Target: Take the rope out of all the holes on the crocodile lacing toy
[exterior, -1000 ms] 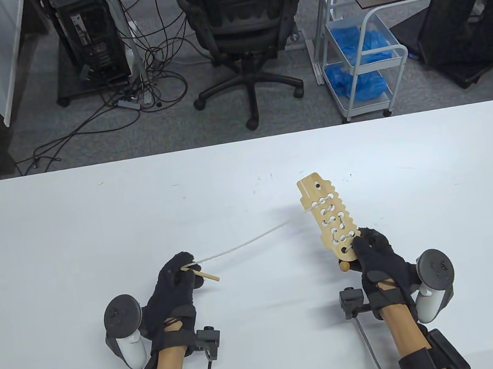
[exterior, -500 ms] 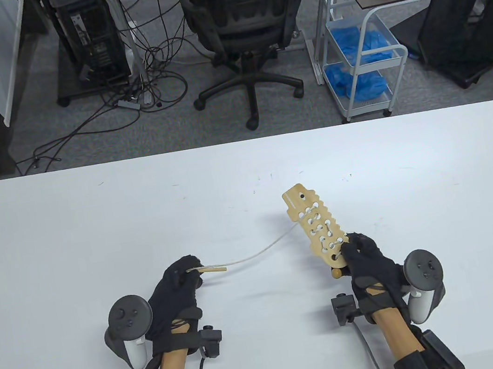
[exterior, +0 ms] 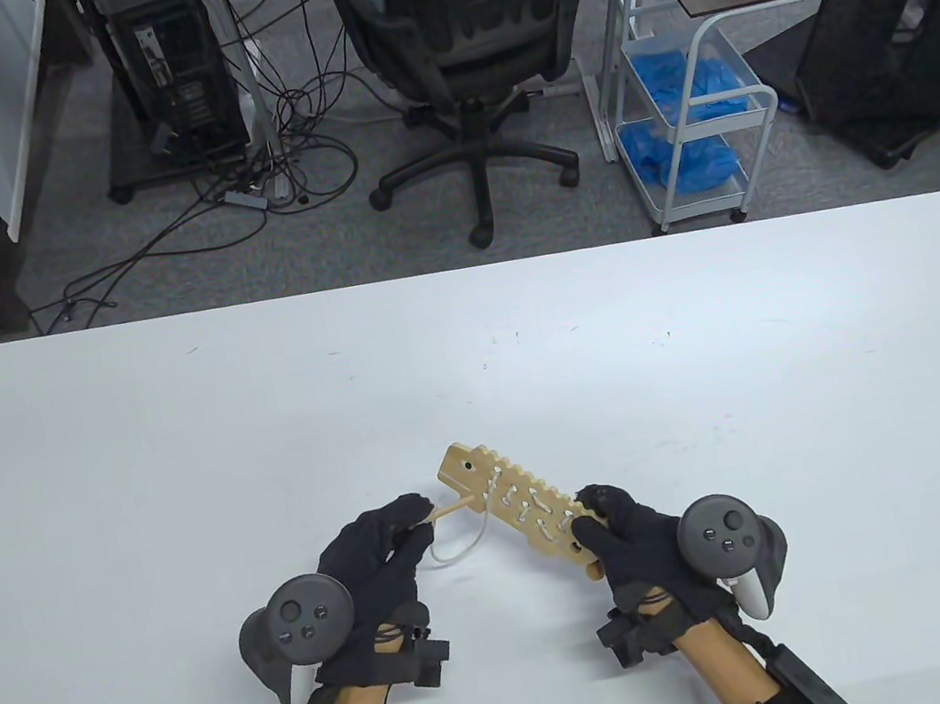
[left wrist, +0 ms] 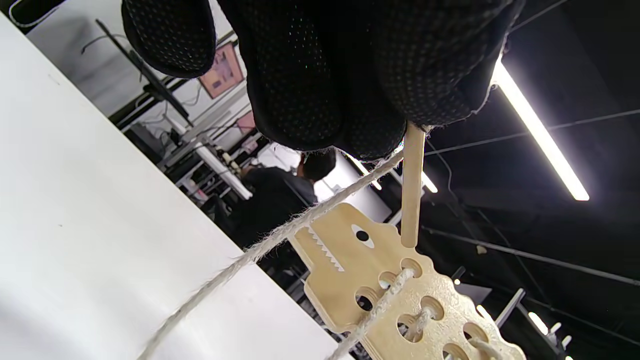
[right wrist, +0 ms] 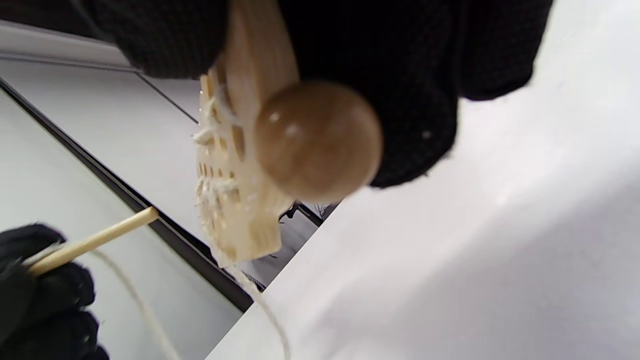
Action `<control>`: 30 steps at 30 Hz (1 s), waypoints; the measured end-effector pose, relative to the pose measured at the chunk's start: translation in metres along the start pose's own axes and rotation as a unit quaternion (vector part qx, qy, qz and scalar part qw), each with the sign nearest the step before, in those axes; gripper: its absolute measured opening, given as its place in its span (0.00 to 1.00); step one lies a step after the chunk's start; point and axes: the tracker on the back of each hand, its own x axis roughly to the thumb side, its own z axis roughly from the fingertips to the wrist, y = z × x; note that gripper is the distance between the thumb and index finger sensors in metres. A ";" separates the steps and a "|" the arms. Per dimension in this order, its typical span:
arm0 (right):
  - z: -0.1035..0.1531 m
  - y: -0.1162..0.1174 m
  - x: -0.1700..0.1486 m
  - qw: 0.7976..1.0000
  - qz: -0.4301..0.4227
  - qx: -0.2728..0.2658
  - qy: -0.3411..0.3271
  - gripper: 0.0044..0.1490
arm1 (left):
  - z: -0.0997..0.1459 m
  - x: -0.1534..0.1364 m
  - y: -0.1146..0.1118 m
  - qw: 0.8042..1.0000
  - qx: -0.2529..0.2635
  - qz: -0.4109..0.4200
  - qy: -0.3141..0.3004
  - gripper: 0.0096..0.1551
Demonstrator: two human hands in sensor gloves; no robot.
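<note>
crocodile toy [exterior: 520, 516] mid-table | rope [exterior: 460, 552] slack | table [exterior: 178, 437] edges far

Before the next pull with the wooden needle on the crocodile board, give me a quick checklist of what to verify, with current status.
1. Left hand pinches the wooden needle: ok, seen in the table and left wrist views.
2. Right hand grips the tail end of the crocodile board: ok.
3. Board lifted off the table: ok, the wrist views show it held in the air.
4. Rope slack between needle and board: ok, it hangs in a loose loop.
5. Needle tip lined up with a hole: cannot tell; it sits near the head-end holes but is not through one.
6. Rope out of all holes: not ok, several holes are laced.
</note>
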 end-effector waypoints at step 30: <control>0.007 0.018 0.020 0.997 -0.018 0.059 -0.055 0.29 | 0.003 0.018 -0.008 0.991 -0.006 -0.113 -0.066 0.22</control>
